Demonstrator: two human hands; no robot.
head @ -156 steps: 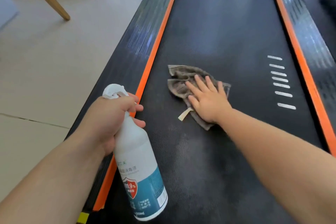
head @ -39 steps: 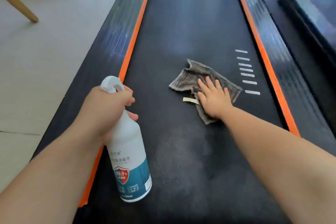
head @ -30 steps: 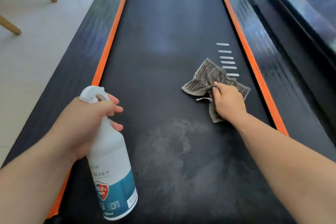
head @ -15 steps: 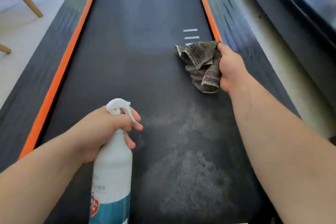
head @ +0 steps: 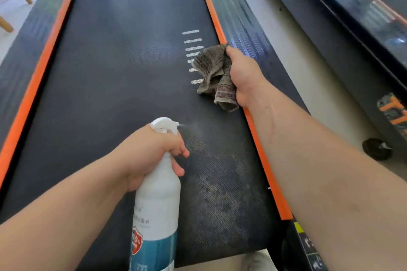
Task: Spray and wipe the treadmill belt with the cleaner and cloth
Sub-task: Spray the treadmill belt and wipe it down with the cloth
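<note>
A person's left hand (head: 149, 156) had its grip clenched round the neck of a white spray bottle (head: 157, 204), fingers on the trigger. The bottle's long axis stood roughly upright over the near end of the treadmill belt (head: 123, 72), its nozzle (head: 164, 124) misting rightward. The right hand (head: 244, 75) held a bunched cloth (head: 212, 72) at the belt's right edge; soft, limp and likely light, it would probably wipe best pressed flat, and the smooth bottle looked surest taken at the neck.
</note>
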